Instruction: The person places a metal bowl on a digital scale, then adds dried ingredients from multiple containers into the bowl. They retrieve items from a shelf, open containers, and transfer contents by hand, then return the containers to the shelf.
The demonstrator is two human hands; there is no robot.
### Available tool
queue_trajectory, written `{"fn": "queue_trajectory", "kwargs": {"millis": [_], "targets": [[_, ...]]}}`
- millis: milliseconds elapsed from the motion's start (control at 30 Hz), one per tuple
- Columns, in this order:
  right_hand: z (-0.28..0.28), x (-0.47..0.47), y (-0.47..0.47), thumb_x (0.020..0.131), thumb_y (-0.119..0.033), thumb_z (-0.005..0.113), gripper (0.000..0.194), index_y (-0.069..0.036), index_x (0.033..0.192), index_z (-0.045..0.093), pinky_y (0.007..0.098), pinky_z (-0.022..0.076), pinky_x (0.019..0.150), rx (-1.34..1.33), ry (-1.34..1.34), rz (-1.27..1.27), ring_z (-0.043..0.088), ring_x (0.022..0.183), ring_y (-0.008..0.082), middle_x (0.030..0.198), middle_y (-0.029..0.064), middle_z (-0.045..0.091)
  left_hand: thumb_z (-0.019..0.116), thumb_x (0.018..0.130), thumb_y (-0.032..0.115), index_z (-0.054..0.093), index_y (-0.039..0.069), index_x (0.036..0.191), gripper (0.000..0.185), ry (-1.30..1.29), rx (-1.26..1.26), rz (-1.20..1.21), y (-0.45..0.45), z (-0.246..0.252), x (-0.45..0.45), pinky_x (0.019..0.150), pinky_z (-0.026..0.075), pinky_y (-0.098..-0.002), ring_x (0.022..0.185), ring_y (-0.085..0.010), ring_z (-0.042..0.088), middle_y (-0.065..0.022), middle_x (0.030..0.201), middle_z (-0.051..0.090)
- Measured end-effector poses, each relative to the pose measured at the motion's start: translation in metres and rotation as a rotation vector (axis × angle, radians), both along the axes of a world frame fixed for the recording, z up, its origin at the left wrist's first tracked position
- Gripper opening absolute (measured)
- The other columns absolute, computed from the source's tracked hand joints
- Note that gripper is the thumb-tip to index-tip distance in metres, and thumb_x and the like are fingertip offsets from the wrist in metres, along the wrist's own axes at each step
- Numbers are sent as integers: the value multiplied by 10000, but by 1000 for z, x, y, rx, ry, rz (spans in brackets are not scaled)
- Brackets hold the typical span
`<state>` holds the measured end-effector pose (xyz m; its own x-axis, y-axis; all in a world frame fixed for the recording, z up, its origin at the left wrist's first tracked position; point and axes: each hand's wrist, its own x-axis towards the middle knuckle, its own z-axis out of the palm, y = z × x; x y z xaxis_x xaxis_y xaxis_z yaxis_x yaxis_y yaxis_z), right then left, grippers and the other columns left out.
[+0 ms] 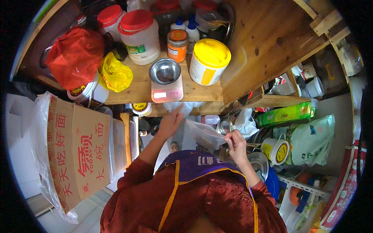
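My right hand (236, 145) pinches the edge of a clear plastic bag (208, 134) between thumb and fingers. The bag hangs out to the left, in front of my apron. My left hand (171, 122) is stretched forward just below the shelf's front edge, fingers extended. Its fingertips overlap another clear plastic bag (188, 108) under the shelf; whether they touch it is unclear. Above, a digital kitchen scale (167, 92) with a lit display stands at the wooden shelf's (201, 93) front edge. A shiny metal bowl (165, 71) rests on the scale.
Behind the scale stand a yellow-lidded tub (208, 62), an orange-lidded jar (177, 46) and a red-lidded plastic jar (140, 38). Red (75, 59) and yellow (116, 72) plastic bags lie left. A large cardboard box (84, 151) stands at my left; a white bucket (275, 150) sits right.
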<state>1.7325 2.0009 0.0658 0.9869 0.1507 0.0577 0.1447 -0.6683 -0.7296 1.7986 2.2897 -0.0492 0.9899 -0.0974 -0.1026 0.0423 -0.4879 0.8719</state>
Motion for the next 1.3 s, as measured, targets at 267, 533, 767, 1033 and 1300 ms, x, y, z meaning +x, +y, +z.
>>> {"fn": "queue_trajectory", "kwargs": {"millis": [267, 533, 767, 1033, 1300], "targets": [[-6, -2, -28, 856, -25, 629, 82, 17, 843, 560, 349, 474, 661, 52, -8, -73, 590, 726, 310, 808, 143, 558, 544, 885, 194, 281, 53, 1444, 633, -40, 810, -38, -22, -16, 64, 813, 498, -508, 881, -369, 659, -197, 991, 657], [-18, 9, -44, 822, -25, 659, 94, 5, 848, 573, 384, 465, 640, 4, -28, -36, 577, 726, 345, 802, 144, 542, 534, 897, 239, 487, 118, 1320, 443, 37, 500, 141, -16, -19, 75, 792, 508, -513, 931, -417, 638, -191, 1140, 636], [-17, 21, -48, 807, 4, 666, 98, 3, 866, 587, 372, 475, 646, 7, -4, -5, 596, 733, 322, 806, 136, 558, 669, 814, 221, 444, 161, 1369, 602, 199, 586, 26, -9, -3, 81, 829, 509, -472, 1033, -363, 623, -177, 1319, 543], [-18, 30, -64, 830, 1, 646, 66, -1, 868, 592, 321, 460, 643, 80, -40, 70, 585, 714, 264, 788, 113, 551, 714, 767, 65, 558, 128, 1264, 525, -87, -45, -622, -35, 49, 21, 769, 518, -380, 841, -300, 634, -116, 982, 638], [11, 41, -73, 752, 14, 683, 207, -22, 937, 597, 361, 478, 763, -49, 0, 96, 592, 849, 296, 890, 120, 579, 681, 833, 98, 652, 34, 864, 77, -177, -197, -313, -79, 61, 5, 602, 498, -354, 683, -282, 638, -123, 805, 650]]}}
